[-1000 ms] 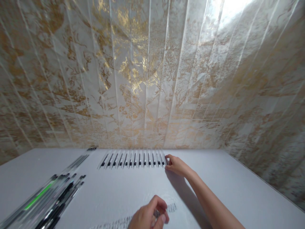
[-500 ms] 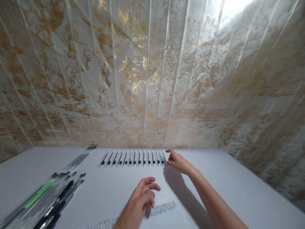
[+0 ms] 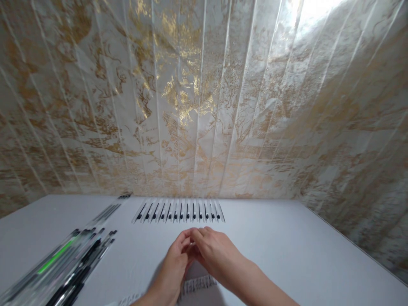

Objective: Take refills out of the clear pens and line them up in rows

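My left hand (image 3: 174, 267) and my right hand (image 3: 218, 255) meet fingertip to fingertip over the white table (image 3: 287, 250), near its middle. Both have their fingers curled and pinched together; what is between them is hidden. Under the hands lies a clear wrapper with printed lettering (image 3: 199, 284). Beyond them, a neat row of several black-tipped pens in clear sleeves (image 3: 180, 211) lies side by side near the wall.
A loose heap of pens, black ones and one with a green strip (image 3: 63, 265), lies at the table's left front. A few more pens (image 3: 106, 212) lie behind it. A wall of white and gold panels (image 3: 204, 106) closes the back and right.
My right hand has left the right end of the pen row and come back to meet my left hand. My left hand has risen forward off the printed wrapper.
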`<state>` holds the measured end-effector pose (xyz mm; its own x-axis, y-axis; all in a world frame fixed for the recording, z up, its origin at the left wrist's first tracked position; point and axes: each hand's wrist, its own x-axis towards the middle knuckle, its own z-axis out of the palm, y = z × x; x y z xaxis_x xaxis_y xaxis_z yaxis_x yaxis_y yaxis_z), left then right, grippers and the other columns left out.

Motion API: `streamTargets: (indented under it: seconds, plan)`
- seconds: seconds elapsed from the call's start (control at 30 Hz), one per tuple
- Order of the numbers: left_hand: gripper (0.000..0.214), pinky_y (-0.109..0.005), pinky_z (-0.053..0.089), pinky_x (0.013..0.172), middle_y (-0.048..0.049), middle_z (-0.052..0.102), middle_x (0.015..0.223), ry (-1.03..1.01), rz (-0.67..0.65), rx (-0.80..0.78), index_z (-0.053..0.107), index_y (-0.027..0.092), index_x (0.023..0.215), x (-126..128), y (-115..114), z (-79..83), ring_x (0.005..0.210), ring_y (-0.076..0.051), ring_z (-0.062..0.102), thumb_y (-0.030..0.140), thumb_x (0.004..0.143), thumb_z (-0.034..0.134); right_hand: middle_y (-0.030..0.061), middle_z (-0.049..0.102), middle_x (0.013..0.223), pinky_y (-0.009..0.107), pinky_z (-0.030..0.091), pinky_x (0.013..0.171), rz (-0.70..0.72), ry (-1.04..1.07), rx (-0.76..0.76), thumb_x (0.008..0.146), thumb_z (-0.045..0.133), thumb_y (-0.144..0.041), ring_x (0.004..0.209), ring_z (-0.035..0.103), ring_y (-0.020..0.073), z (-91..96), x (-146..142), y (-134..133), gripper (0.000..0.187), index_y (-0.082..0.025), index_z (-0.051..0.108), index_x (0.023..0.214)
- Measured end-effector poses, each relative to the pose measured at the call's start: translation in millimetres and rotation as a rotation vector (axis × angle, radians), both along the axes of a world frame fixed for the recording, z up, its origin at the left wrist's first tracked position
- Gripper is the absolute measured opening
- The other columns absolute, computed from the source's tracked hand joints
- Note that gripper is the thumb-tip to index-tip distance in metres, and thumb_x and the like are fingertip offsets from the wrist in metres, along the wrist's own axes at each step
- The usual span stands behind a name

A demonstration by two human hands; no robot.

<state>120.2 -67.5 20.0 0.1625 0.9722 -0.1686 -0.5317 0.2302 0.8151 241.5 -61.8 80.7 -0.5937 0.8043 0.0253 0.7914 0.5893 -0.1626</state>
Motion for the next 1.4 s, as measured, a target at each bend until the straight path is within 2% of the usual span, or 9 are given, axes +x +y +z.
streamTargets:
  seconds: [0.23,0.33,0.4,0.53,0.63,0.77,1.0,1.2,1.4]
  plan:
    - [0.036,-0.034,0.05,0.085,-0.0103,0.072,0.108,0.102,0.007,0.049,0.063,0.018,0.097,-4,4,-11.2,0.108,-0.028,0.063,0.026,0.065,0.077,0.0122,0.067,0.103,0.029,0.045,0.069,0.005,-0.033,0.024,0.081,0.056,-0.011,0.09,0.061,0.0233,2.5,-2,1,0.027,-0.013,0.06,0.108]
    - [0.044,-0.035,0.048,0.092,-0.0122,0.07,0.112,0.111,0.014,0.061,0.06,0.018,0.103,-5,2,-9.7,0.108,-0.027,0.063,0.041,0.069,0.077,0.0078,0.067,0.091,0.026,0.043,0.067,-0.032,0.105,-0.019,0.075,0.059,-0.01,0.082,0.06,0.0192,5.4,22,21,0.025,-0.015,0.062,0.099]
    - [0.048,-0.035,0.047,0.094,-0.0125,0.069,0.116,0.143,0.017,0.062,0.059,0.019,0.106,-7,1,-9.3,0.109,-0.026,0.063,0.046,0.071,0.075,0.0025,0.065,0.082,0.024,0.041,0.067,-0.144,0.287,-0.011,0.075,0.059,-0.011,0.073,0.057,0.0153,1.6,50,44,0.03,-0.016,0.061,0.105]
    - [0.044,-0.033,0.049,0.084,-0.0123,0.07,0.11,0.237,-0.004,0.064,0.059,0.019,0.098,-6,2,-9.3,0.105,-0.026,0.064,0.047,0.068,0.075,0.0006,0.061,0.076,0.026,0.04,0.067,-0.438,0.454,0.01,0.075,0.059,-0.018,0.066,0.052,0.0144,-27.3,106,91,0.028,-0.014,0.065,0.102]
    - [0.038,-0.032,0.048,0.079,-0.0113,0.072,0.104,0.286,-0.01,0.084,0.06,0.019,0.093,-5,2,-8.5,0.1,-0.025,0.065,0.045,0.068,0.073,0.0005,0.059,0.072,0.026,0.04,0.068,-0.497,0.517,0.0,0.075,0.058,-0.023,0.066,0.053,0.0153,-55.6,124,109,0.03,-0.013,0.068,0.102]
    - [0.033,-0.031,0.047,0.074,-0.0099,0.072,0.101,0.312,0.002,0.108,0.061,0.02,0.091,-3,2,-10.9,0.096,-0.024,0.065,0.043,0.069,0.07,0.001,0.06,0.07,0.026,0.04,0.068,-0.466,0.498,-0.029,0.072,0.061,-0.024,0.068,0.054,0.0165,-72.4,126,115,0.03,-0.014,0.072,0.098]
    - [0.027,-0.03,0.047,0.072,-0.0094,0.071,0.1,0.308,0.003,0.132,0.06,0.02,0.091,-3,0,-10.2,0.094,-0.023,0.065,0.039,0.073,0.067,0.0041,0.064,0.077,0.027,0.041,0.069,-0.459,0.479,-0.048,0.07,0.062,-0.021,0.07,0.055,0.017,-69.0,126,115,0.037,-0.011,0.07,0.104]
    - [0.028,-0.031,0.047,0.073,-0.0101,0.072,0.098,0.309,-0.003,0.111,0.06,0.02,0.088,-3,-1,-2.3,0.094,-0.024,0.065,0.039,0.069,0.069,0.0036,0.064,0.077,0.026,0.041,0.069,-0.471,0.484,-0.055,0.071,0.061,-0.02,0.071,0.055,0.0167,-67.6,121,112,0.029,-0.013,0.07,0.098]
    - [0.027,-0.03,0.047,0.071,-0.0091,0.071,0.098,0.327,0.002,0.126,0.061,0.02,0.091,-3,0,-10.1,0.093,-0.023,0.065,0.039,0.072,0.067,0.0027,0.063,0.077,0.026,0.041,0.069,-0.495,0.492,-0.086,0.071,0.061,-0.018,0.071,0.056,0.0161,-65.1,121,111,0.031,-0.012,0.068,0.1]
